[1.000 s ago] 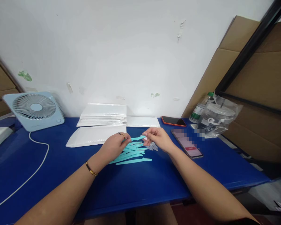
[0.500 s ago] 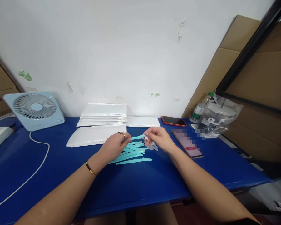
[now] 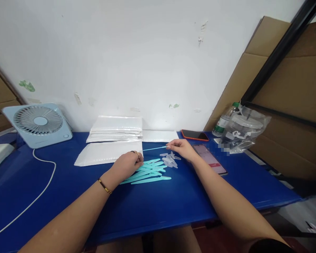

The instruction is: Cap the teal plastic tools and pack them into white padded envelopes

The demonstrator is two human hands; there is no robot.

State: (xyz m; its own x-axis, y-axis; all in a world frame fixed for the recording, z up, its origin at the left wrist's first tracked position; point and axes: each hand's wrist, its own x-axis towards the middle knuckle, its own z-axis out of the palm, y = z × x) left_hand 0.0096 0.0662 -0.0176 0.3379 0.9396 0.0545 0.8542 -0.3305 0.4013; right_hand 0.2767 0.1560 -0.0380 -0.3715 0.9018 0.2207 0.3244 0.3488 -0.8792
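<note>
My right hand (image 3: 181, 148) pinches one end of a thin teal plastic stick (image 3: 154, 149), held level just above the blue table (image 3: 158, 203) and pointing left. My left hand (image 3: 126, 164) rests with curled fingers on the left end of a pile of several teal sticks (image 3: 149, 172); a ring and a gold bracelet show on it. Small clear plastic caps (image 3: 170, 160) lie scattered just right of the pile, below my right hand.
A stack of white padded envelopes (image 3: 113, 135) lies behind the pile. A light-blue desk fan (image 3: 38, 123) with a white cable (image 3: 39, 189) stands at the left. Two phones (image 3: 210, 159) (image 3: 195, 135), a bottle and a plastic bag (image 3: 242, 130) sit at the right, cardboard behind.
My right hand has taken the teal stick alone and moved it back and right. My left hand has let go of it and dropped onto the pile.
</note>
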